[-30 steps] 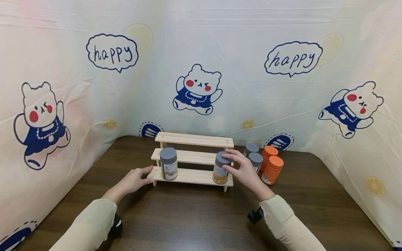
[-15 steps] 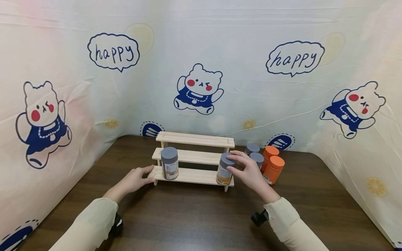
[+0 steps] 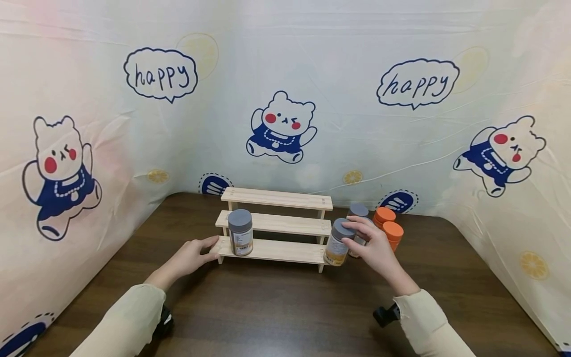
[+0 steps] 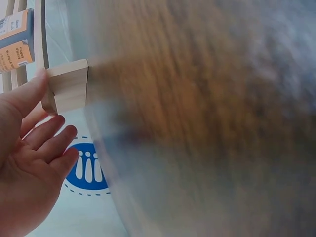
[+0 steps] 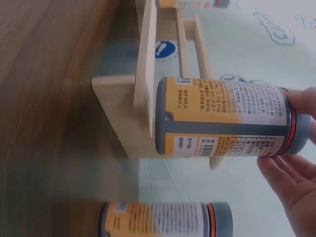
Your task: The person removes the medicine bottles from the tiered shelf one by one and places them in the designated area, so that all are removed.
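A three-tier wooden display rack (image 3: 276,252) stands on the dark table. My left hand (image 3: 189,258) pinches the left end of its lowest step between thumb and fingers. Held by its grey lid in my right hand (image 3: 374,245) is a supplement jar (image 3: 334,250) with an orange and white label. It leans slightly at the right end of the lowest step; in the right wrist view its base (image 5: 162,116) overlaps the board's end, and contact is unclear. A matching jar (image 3: 241,233) stands upright on that step's left part.
Right of the rack, two orange jars (image 3: 393,234) and at least one grey-lidded jar (image 3: 359,210) stand on the table (image 3: 267,307), partly hidden behind my right hand. A printed cloth (image 3: 339,134) hangs behind and at both sides.
My right hand has moved right with the jar, from over the lowest step to its right end. My left hand has kept its place at the rack.
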Available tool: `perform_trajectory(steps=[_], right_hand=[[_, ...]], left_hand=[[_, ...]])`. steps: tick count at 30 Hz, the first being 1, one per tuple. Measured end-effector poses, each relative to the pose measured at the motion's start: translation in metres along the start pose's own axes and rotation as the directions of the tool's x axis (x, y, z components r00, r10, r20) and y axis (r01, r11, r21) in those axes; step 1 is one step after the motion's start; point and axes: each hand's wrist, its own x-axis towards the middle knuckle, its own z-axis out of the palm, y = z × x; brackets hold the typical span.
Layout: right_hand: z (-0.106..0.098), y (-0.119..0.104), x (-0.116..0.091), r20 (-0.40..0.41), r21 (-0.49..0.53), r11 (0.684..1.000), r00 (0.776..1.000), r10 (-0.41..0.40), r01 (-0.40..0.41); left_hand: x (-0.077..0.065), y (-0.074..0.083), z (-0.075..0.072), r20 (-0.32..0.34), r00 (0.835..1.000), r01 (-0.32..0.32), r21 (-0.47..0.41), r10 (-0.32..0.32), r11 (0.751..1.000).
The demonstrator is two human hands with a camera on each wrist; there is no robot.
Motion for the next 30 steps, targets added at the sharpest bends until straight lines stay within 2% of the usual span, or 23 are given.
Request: perform_trajectory(steps=[6,18,27,30], right_hand=[[-0.012,0.016,-0.008,-0.015,-0.031,0.999,0.999,0.035,-0.035],[-0.024,0.028,-0.025,-0.010,-0.066,0.992,0.994,0.104,-0.105],[-0.029,0.039,-0.033,-0.012,-0.089,0.990,0.994,0.112,-0.113],[-0.031,0.034,-0.034,-0.013,-0.098,0.988,0.993,0.117,-0.118]], left_hand=[[-0.001,-0.001,0.000,-0.009,1.000,0.003,-0.021,-0.003,1.000],[-0.002,-0.001,0.000,-0.030,1.000,-0.006,-0.020,0.005,1.000],[-0.001,-0.001,0.000,-0.027,1.000,0.002,-0.019,-0.003,1.000],[-0.001,-0.001,0.000,-0.022,1.000,0.007,-0.020,-0.007,1.000]])
